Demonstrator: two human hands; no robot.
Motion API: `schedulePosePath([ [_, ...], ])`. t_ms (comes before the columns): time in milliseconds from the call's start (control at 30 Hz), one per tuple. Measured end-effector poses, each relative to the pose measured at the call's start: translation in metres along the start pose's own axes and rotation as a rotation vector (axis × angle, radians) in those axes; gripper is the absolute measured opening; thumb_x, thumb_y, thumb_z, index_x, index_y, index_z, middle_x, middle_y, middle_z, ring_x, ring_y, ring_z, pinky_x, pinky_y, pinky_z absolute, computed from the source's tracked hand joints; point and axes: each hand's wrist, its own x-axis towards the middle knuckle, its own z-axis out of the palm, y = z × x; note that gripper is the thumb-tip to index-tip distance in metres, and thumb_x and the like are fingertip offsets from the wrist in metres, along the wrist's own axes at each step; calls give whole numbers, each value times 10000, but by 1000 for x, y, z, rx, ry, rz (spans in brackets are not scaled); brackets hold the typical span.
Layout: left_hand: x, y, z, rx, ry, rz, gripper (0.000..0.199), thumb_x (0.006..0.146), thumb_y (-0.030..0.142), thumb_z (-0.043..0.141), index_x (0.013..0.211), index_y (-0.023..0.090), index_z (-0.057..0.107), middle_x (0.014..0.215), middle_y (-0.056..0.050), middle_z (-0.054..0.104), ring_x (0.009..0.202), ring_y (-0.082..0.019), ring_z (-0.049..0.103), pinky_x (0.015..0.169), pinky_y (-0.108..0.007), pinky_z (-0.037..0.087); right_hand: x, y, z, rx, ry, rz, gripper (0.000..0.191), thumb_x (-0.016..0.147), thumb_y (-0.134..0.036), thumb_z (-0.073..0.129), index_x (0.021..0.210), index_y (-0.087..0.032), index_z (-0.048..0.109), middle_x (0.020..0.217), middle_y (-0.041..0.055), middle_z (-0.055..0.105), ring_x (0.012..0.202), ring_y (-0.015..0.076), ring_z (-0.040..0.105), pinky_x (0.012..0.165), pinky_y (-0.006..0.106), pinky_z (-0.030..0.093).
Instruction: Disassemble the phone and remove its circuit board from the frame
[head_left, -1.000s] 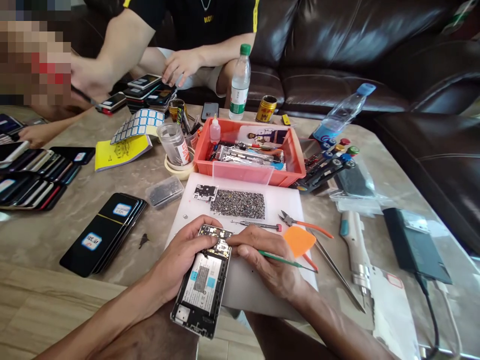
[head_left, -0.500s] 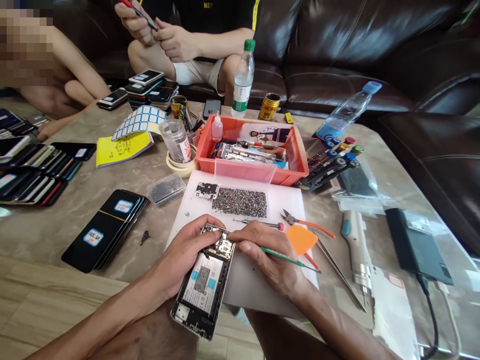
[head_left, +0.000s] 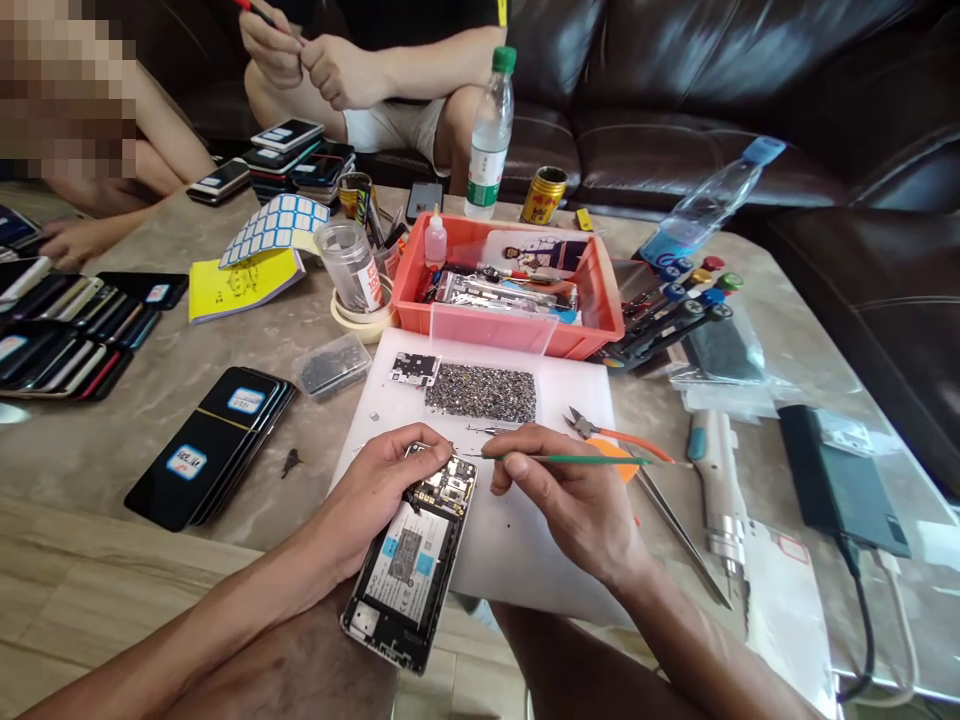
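Note:
My left hand (head_left: 375, 490) is closed around an opened smartphone (head_left: 431, 530), its thumb on the top end. The phone is tilted, with its battery and circuit board exposed. My right hand (head_left: 581, 510) pinches a thin green pry tool (head_left: 581, 459) that lies nearly level, its tip just right of the phone's top end and apart from it. Beneath both hands is a white work mat (head_left: 517, 560). On it rest a patch of many tiny screws (head_left: 480, 392), a black-and-white phone cover plate (head_left: 415, 369) and a screwdriver partly hidden behind my right hand.
Orange-handled cutters (head_left: 581, 424), an orange pick and tweezers (head_left: 686, 540) lie to the right, near a white electric screwdriver (head_left: 712, 480) and a power bank (head_left: 840, 490). Behind the mat stands a red tool bin (head_left: 510, 340). Stacked phones (head_left: 210, 445) lie left. Two other people sit opposite.
My right hand has drawn back from the phone's board toward the right. The green tool has swung from slanting downward to almost level. My left hand still holds the phone.

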Motion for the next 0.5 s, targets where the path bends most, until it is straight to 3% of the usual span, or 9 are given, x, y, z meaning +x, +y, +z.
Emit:
schedulePosePath([
  [300,1,2,2,110,1,50,379,858,533,784,815,176,665,666,49,571,581,-89,466,533,-202,357,5,-5,1,-204,-68,-163,180,1054,-301,630,1015,-196,772,813,17,773,752,147,713,725,277,569],
  [500,4,-2,0,166,3,92,367,886,505,735,778,172,628,675,53,539,616,-90,436,568,-208,351,2,0,-1,-429,-125,-459,158,1063,-229,605,1096,-145,736,883,65,765,742,155,709,650,275,539],
])
